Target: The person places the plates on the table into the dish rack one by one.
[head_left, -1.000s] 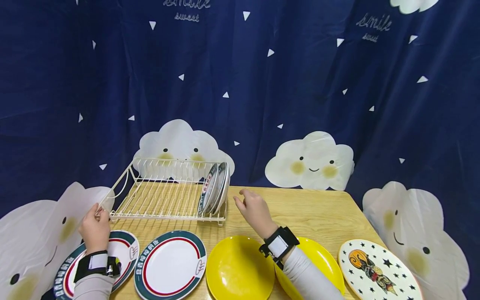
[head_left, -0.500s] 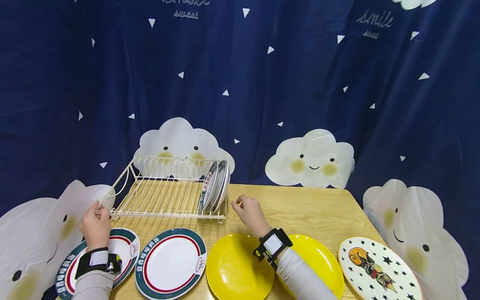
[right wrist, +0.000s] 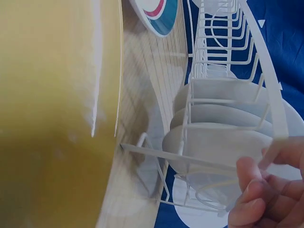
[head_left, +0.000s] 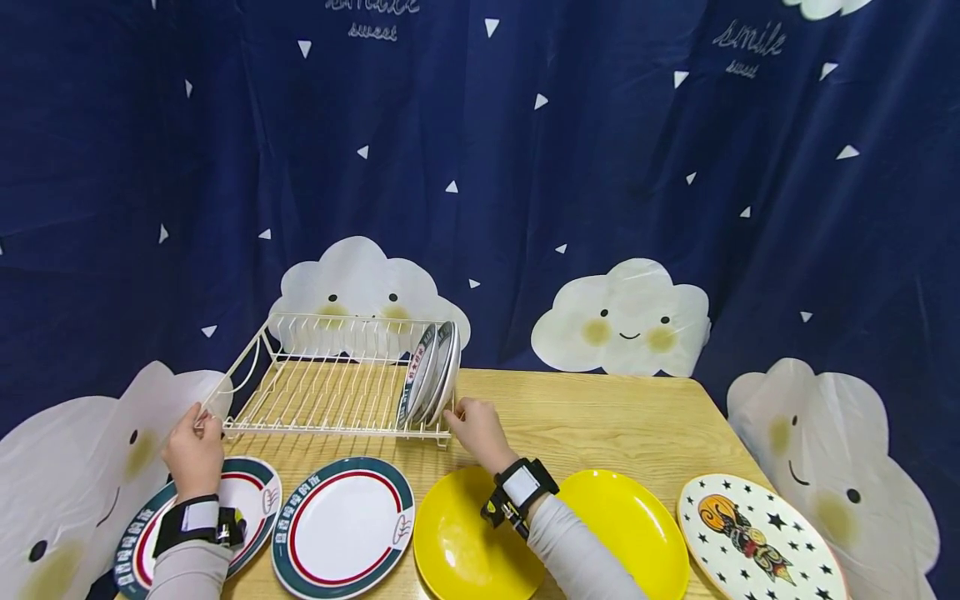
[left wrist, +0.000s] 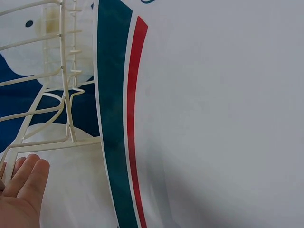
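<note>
A white wire dish rack (head_left: pixel 315 432) stands at the back left, with several plates (head_left: pixel 429 379) upright in its rightmost slots. At its left front corner my left hand (head_left: pixel 193 454) grips the frame; the left wrist view shows those fingers (left wrist: pixel 33 178) at the corner bar. My right hand (head_left: pixel 480 433) is at the opposite front corner, beside the plates. In the right wrist view its thumb and fingers (right wrist: pixel 251 175) pinch the rack's corner bar. Both wrists wear black straps.
Along the front of the wooden table (head_left: pixel 600 417) lie a green-rimmed plate (head_left: pixel 247 500) partly under my left arm, another green-rimmed plate (head_left: pixel 343 529), two yellow plates (head_left: pixel 472 542) and a star-patterned oval plate (head_left: pixel 761 533). A navy cloud-print curtain (head_left: pixel 480 167) hangs behind.
My right hand has moved left and slightly down, from beside the rack to its right front corner, and now pinches it. The left hand keeps its grip; rack and plates look unmoved.
</note>
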Demonstrator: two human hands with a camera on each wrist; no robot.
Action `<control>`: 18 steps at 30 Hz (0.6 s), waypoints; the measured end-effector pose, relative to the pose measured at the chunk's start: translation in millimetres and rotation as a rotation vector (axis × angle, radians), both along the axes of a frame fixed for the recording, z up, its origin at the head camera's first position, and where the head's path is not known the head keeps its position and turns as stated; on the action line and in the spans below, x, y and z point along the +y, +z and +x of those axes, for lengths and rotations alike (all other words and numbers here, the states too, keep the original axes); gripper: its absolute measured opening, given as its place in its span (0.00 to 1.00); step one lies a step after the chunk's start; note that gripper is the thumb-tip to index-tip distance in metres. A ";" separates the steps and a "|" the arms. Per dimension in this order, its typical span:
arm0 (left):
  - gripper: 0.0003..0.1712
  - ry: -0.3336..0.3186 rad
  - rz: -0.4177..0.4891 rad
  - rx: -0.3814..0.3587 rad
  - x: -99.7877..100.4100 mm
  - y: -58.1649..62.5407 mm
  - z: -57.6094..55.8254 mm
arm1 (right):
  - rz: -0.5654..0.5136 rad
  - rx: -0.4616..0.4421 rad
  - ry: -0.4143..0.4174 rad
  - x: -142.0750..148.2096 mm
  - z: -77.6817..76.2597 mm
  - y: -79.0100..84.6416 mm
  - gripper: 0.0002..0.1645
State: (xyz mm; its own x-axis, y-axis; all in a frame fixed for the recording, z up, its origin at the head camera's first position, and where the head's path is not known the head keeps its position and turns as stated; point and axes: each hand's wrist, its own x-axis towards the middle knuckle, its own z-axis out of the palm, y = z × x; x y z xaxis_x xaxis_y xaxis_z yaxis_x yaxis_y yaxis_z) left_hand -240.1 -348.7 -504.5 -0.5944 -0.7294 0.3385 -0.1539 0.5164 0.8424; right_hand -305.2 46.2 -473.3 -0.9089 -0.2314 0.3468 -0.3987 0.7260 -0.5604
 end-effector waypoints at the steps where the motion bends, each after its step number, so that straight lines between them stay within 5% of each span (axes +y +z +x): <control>1: 0.27 0.000 0.000 0.001 -0.1 0.3 0.1 | -0.005 -0.002 0.002 -0.8 -0.2 -1.2 0.17; 18: 0.25 -0.009 -0.048 0.059 11.1 -1.1 1.2 | -0.033 0.003 0.005 9.2 1.9 -4.8 0.15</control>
